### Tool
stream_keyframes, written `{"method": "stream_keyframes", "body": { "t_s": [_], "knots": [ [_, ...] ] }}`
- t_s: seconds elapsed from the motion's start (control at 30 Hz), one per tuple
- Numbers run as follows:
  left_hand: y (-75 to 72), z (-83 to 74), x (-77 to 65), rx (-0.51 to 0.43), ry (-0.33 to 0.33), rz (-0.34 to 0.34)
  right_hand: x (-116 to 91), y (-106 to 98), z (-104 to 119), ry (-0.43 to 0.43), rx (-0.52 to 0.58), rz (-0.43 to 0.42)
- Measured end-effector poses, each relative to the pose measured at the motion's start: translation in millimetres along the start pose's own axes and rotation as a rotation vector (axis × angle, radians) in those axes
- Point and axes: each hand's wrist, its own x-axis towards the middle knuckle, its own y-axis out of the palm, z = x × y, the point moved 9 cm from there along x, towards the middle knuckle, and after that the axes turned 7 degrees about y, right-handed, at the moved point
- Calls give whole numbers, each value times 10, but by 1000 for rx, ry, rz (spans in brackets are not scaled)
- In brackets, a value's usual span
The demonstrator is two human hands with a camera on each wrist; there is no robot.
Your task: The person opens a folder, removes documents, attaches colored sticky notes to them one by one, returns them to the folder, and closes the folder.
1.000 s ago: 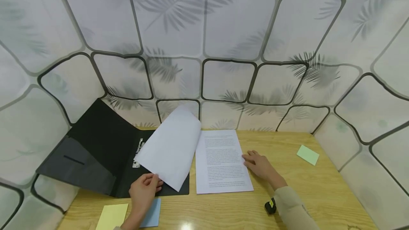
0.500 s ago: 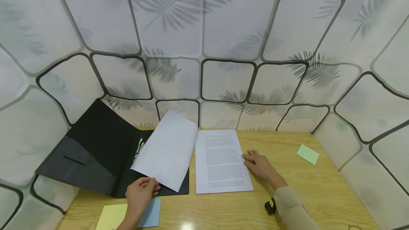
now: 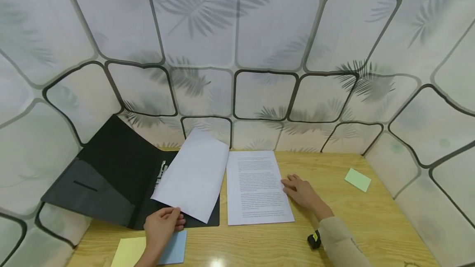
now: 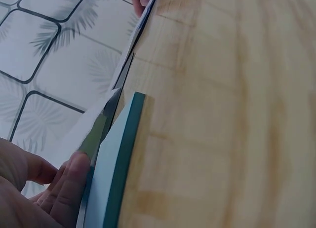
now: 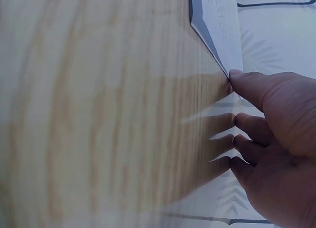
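My left hand point(image 3: 163, 228) pinches the lower left edge of a blank white sheet of paper point(image 3: 194, 176), which is raised and tilted over an open black ring binder point(image 3: 107, 176). The metal ring clip point(image 3: 162, 172) is partly covered by the sheet. In the left wrist view the thumb and fingers of the left hand point(image 4: 49, 188) are close beside a blue notepad point(image 4: 113, 164). My right hand point(image 3: 302, 193) rests on the table, its fingertips touching the right edge of a printed paper stack point(image 3: 259, 188). In the right wrist view, the right thumb point(image 5: 252, 87) meets the stack's edge.
A yellow notepad point(image 3: 128, 252) lies at the front left, partly behind the left wrist. A green sticky note point(image 3: 358, 179) is on the right of the wooden table point(image 3: 259, 246). By the right cuff is a small black object point(image 3: 314, 240). Patterned fabric walls point(image 3: 274, 32) enclose the table.
My left hand has moved slightly left and down, drawing the sheet with it, so the sheet sits lower over the binder. The right hand has stayed in place.
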Motion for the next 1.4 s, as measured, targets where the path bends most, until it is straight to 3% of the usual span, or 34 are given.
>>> {"method": "stream_keyframes", "body": {
  "t_s": [0.13,0.27,0.43,0.57,0.7,0.8,0.9,1.0,1.1,1.2,1.4],
  "knots": [
    [6,0,-3,22,-16,13,-11,-3,-4,7,3,-2],
    [17,-75,4,25,33,14,-20,-4,5,9,2,-4],
    [142,-267,28,10,166,41,-23,-16,16,12,1,-5],
    [407,-490,39,10,351,104,-19,-21,17,16,-1,-6],
    [761,-737,-20,144,581,216,-16,-19,17,27,12,-1],
    [1056,-853,-103,340,722,340,-11,-19,19,31,14,2],
    [1325,-855,-180,557,801,490,-2,-26,27,22,3,0],
    [1511,-765,-237,742,815,619,3,-34,37,6,-13,-6],
    [1604,-640,-268,861,774,698,3,-29,46,-9,-29,-5],
    [1638,-583,-285,912,751,724,-3,-23,47,-9,-35,-7],
    [1643,-542,-290,912,705,746,-28,-16,53,-6,-34,-14]
  ]
}}
